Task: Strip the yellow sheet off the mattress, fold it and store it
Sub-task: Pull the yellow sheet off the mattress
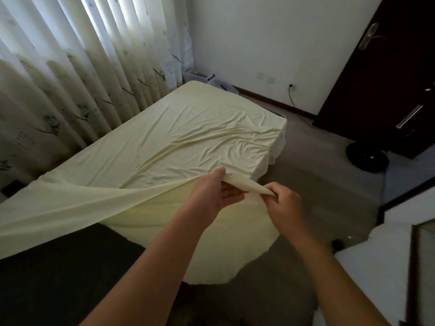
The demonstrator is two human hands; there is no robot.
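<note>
Currently the left hand (211, 196) and right hand (286, 205) are both pinching the lifted near corner of the yellow sheet (188, 137), which is covering the far part of the mattress (58, 267). Light, limp and stretchy, it is probably best gathered along its hem. Its far-left corner is lying out of sight.

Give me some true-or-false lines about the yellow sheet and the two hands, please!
1. The left hand and the right hand both grip the pale yellow fabric sheet. True.
2. The dark mattress top is bare at the near-left corner. True.
3. The sheet is folded up. False: it lies spread over the mattress's far end.
4. The pleated white curtains hang on the right. False: they hang on the left.
</note>
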